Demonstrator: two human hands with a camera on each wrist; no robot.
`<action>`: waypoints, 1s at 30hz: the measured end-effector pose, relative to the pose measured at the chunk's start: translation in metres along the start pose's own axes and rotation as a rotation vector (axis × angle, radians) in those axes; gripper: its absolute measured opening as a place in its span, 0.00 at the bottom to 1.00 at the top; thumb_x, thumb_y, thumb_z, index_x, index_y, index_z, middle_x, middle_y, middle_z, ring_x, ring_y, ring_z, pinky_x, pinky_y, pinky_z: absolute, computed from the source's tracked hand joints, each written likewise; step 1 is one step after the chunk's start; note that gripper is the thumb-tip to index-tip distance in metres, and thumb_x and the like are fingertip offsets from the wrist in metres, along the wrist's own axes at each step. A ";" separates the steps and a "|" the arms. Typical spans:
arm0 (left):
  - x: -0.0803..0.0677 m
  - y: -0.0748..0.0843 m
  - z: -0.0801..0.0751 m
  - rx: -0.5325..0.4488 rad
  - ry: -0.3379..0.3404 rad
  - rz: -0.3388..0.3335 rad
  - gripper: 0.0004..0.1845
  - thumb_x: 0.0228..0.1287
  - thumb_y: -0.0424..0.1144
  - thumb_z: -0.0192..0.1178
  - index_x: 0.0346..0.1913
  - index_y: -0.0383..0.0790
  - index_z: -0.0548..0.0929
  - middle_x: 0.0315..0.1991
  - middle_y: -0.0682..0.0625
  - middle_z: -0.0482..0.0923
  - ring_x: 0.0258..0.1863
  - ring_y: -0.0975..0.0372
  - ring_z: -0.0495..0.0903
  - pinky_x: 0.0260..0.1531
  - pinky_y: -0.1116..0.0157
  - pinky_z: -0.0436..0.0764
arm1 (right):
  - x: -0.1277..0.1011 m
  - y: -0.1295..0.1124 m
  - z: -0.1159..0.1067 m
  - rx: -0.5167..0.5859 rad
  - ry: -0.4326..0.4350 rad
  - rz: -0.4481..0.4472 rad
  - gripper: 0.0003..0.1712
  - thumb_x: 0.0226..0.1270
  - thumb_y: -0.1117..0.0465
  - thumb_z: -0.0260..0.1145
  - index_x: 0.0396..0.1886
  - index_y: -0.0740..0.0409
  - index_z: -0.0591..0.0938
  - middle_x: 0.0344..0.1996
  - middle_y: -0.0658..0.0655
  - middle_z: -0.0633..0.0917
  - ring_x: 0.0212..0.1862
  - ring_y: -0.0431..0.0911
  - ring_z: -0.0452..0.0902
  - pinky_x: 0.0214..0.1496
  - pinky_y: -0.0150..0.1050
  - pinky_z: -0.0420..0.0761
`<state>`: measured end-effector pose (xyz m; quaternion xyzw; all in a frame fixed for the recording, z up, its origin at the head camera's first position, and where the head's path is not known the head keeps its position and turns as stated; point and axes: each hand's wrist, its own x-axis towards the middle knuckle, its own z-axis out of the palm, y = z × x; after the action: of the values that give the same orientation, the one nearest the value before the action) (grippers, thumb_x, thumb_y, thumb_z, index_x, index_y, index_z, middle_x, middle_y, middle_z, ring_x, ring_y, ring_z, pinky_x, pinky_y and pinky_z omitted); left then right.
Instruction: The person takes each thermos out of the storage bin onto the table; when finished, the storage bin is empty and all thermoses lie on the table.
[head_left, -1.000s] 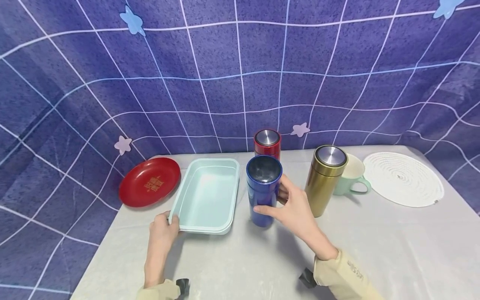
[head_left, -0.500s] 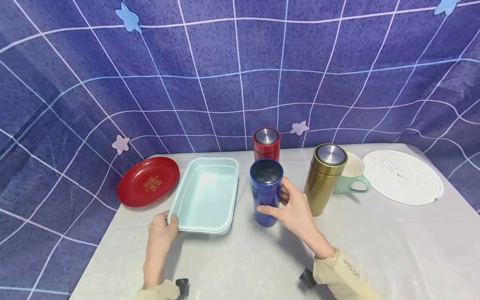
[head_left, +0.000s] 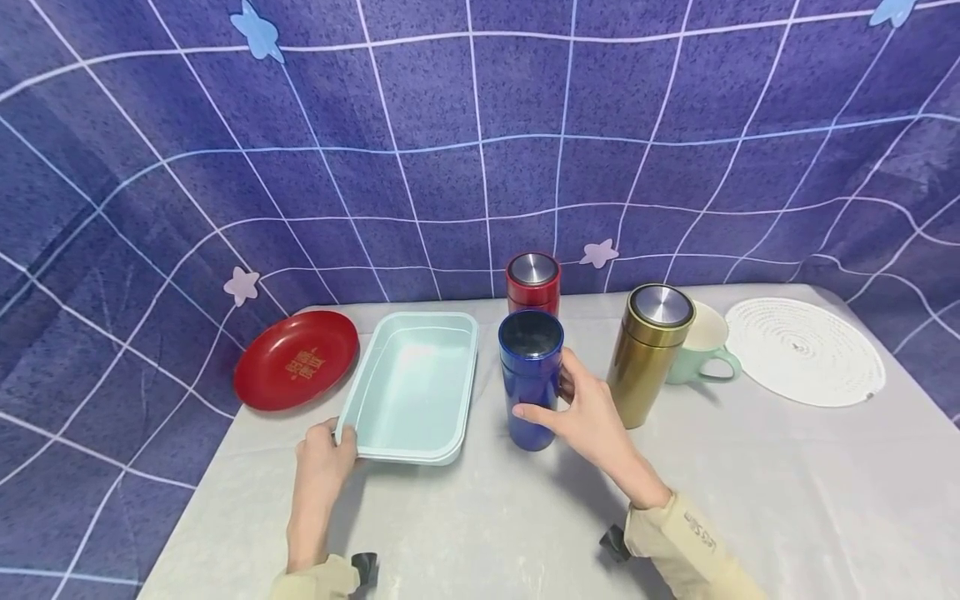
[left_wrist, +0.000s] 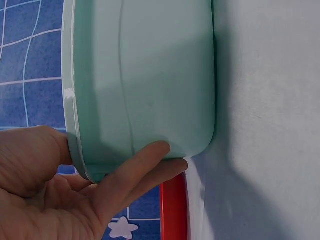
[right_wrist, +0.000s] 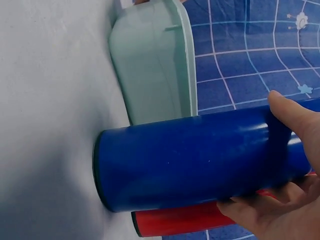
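The blue flask (head_left: pixel 530 379) is held upright by the right hand (head_left: pixel 592 417), whose fingers (head_left: pixel 534 411) and thumb are curled round the lower half of its body. In the right wrist view the blue flask (right_wrist: pixel 200 160) is seen with its base close to the grey surface (right_wrist: pixel 45 125); whether the base touches the surface cannot be told. Its top is open and no lid is seen on it. It stands just right of the pale green tray (head_left: pixel 415 392) and just in front of the red flask (head_left: pixel 533 282), which is closed with a metal lid.

The near left corner of the tray is gripped by the left hand (head_left: pixel 322 467). In the left wrist view the fingers (left_wrist: pixel 135 170) are laid under the tray (left_wrist: pixel 145 75) and the thumb side is pressed over its rim, so the corner is clamped between them. The tray is rested on the surface (head_left: pixel 750 483).

A red plate (head_left: pixel 297 359) is placed left of the tray, near it. A gold flask (head_left: pixel 648 354) with a metal lid is set right of the blue flask, near the right hand. A pale green mug (head_left: pixel 705 348) is seen just behind the gold flask, and a white woven mat (head_left: pixel 805 352) lies further right. A blue cloth with a white grid (head_left: pixel 450 125) is hung behind everything.
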<state>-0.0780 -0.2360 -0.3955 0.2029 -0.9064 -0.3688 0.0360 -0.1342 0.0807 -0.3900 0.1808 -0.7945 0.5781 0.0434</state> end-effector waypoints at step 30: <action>-0.002 -0.008 -0.014 0.088 0.048 0.041 0.34 0.74 0.43 0.46 0.70 0.18 0.55 0.63 0.22 0.64 0.62 0.33 0.66 0.59 0.40 0.68 | -0.064 -0.002 -0.040 -0.082 -0.198 0.001 0.43 0.65 0.57 0.68 0.74 0.60 0.59 0.68 0.67 0.70 0.67 0.60 0.68 0.62 0.51 0.72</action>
<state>-0.0703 -0.2496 -0.3908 0.1943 -0.9246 -0.3228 0.0565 -0.0800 0.1329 -0.3928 0.2348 -0.8180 0.5243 -0.0280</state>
